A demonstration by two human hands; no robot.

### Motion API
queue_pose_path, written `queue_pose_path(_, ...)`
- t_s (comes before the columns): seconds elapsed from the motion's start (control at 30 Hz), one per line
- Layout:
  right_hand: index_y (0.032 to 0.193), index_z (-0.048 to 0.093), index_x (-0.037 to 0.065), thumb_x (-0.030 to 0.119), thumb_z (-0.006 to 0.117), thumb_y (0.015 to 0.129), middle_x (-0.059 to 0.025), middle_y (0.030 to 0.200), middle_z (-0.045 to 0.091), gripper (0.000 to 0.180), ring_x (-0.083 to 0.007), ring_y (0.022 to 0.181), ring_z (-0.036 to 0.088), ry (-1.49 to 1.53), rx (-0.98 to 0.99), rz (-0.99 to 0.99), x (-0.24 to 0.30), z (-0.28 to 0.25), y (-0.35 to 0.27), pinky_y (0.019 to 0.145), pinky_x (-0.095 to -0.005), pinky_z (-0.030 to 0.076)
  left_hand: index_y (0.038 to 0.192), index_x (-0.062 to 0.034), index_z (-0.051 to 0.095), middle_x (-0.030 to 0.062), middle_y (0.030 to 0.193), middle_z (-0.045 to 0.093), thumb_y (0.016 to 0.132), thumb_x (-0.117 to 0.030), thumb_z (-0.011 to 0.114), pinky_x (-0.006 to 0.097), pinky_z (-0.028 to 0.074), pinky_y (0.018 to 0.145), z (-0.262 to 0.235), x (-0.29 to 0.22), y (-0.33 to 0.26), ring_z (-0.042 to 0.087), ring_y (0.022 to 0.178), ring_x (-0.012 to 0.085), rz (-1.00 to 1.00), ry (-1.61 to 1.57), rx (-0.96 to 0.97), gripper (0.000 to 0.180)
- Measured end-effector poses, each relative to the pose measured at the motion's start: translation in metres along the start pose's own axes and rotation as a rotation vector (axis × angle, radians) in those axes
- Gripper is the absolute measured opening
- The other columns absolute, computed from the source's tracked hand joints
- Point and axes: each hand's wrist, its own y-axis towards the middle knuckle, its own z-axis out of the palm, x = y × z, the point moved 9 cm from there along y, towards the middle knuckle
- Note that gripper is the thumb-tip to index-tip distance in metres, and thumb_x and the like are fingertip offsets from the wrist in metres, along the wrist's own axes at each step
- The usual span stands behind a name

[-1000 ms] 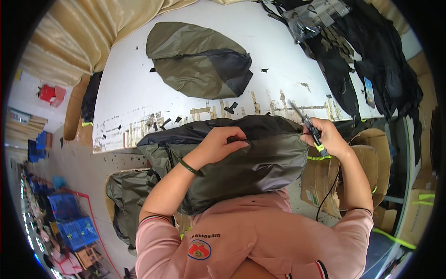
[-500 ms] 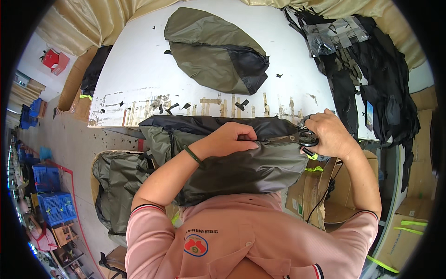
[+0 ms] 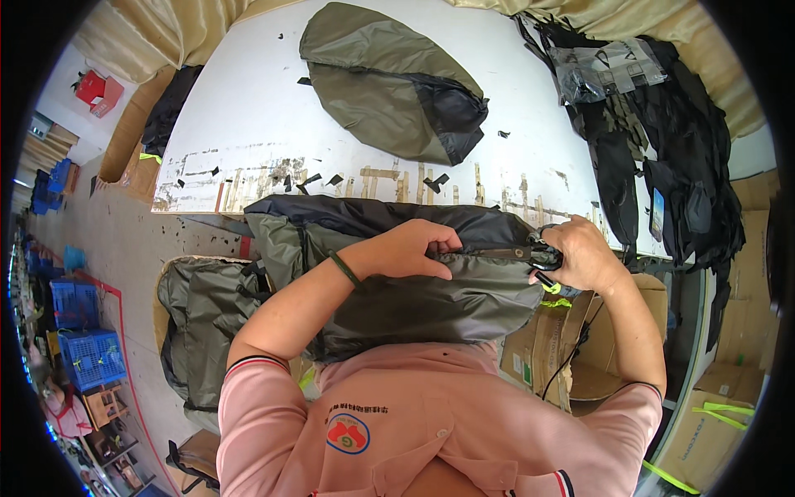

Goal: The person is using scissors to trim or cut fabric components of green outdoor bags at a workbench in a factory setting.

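A large olive and black fabric bag [image 3: 431, 302] lies across my lap, against the table's near edge. Along its upper edge runs a brown strip [image 3: 497, 252] with a small metal eyelet. My left hand [image 3: 407, 250] is at that edge, fingers curled over the fabric and the thumb lowered a little from them. My right hand [image 3: 584, 255] grips the bag's right end, closed around a black curved piece [image 3: 546, 256] whose kind I cannot make out. Below its fingers a short black rod-like part and a bit of lime-green show.
Another olive and black bag [image 3: 393, 91] lies on the white table [image 3: 240, 99]. Black straps and fabric pieces [image 3: 662, 141] hang over its right side. An olive bundle [image 3: 203, 323] sits at my left, an open cardboard box [image 3: 617, 356] at my right. Blue crates [image 3: 91, 360] stand on the floor.
My left thumb has dropped away from the fingers at the brown strip. My right hand has shifted slightly down, still closed on the bag's end. The view has tilted a little.
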Motion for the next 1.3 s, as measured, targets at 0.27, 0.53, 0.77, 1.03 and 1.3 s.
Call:
queue_pose_path(0.27, 0.073, 0.060, 0.005, 0.043, 0.085, 0.061, -0.0140, 0.066, 0.061, 0.047, -0.0357, 0.071, 0.060, 0.008, 0.036, 0.030, -0.001, -0.010, 0.001, 0.077, -0.0399, 0.043, 0.108, -0.0010, 0.065, -0.0003, 0.082, 0.062, 0.080, -0.011, 0.078, 0.025, 0.046, 0.072, 0.002, 0.002, 0.002, 0.053, 0.075, 0.0074, -0.034, -0.123, 0.032, 0.032)
queue_pose_path(0.53, 0.076, 0.059, 0.007, 0.044, 0.084, 0.062, -0.0100, 0.075, 0.061, 0.047, -0.0316, 0.079, 0.060, 0.014, 0.090, -0.019, 0.009, -0.022, 0.010, 0.079, -0.0384, 0.039, 0.108, -0.0013, 0.066, -0.0003, 0.084, 0.062, 0.079, -0.014, 0.078, 0.025, 0.045, 0.071, -0.002, 0.001, 0.003, 0.054, 0.077, 0.0077, -0.036, -0.066, -0.010, 0.034)
queue_pose_path(0.77, 0.074, 0.059, 0.007, 0.044, 0.084, 0.061, -0.0107, 0.071, 0.061, 0.046, -0.0316, 0.077, 0.061, 0.005, 0.084, -0.032, 0.017, -0.017, 0.018, 0.079, -0.0383, 0.039, 0.108, 0.0020, 0.065, 0.0020, 0.086, 0.064, 0.076, -0.011, 0.078, 0.025, 0.047, 0.071, -0.001, -0.001, 0.004, 0.054, 0.075, 0.0083, 0.006, -0.091, -0.039, 0.036)
queue_pose_path(1.03, 0.073, 0.060, 0.006, 0.043, 0.085, 0.060, -0.0118, 0.065, 0.061, 0.046, -0.0331, 0.071, 0.060, 0.000, 0.124, 0.002, 0.011, -0.009, 0.014, 0.078, -0.0386, 0.039, 0.107, 0.0005, 0.065, 0.0009, 0.084, 0.064, 0.077, -0.010, 0.075, 0.024, 0.046, 0.070, 0.003, 0.003, 0.005, 0.053, 0.074, 0.0072, -0.021, -0.171, -0.015, 0.033)
queue_pose_path(1.3, 0.078, 0.059, 0.006, 0.045, 0.085, 0.059, -0.0127, 0.074, 0.061, 0.051, -0.0325, 0.080, 0.059, -0.013, 0.114, 0.059, 0.003, -0.022, 0.003, 0.079, -0.0380, 0.036, 0.111, 0.0010, 0.065, 0.0026, 0.089, 0.067, 0.078, -0.007, 0.074, 0.025, 0.048, 0.072, 0.002, 0.002, 0.003, 0.057, 0.076, 0.0072, -0.044, -0.178, -0.024, 0.036)
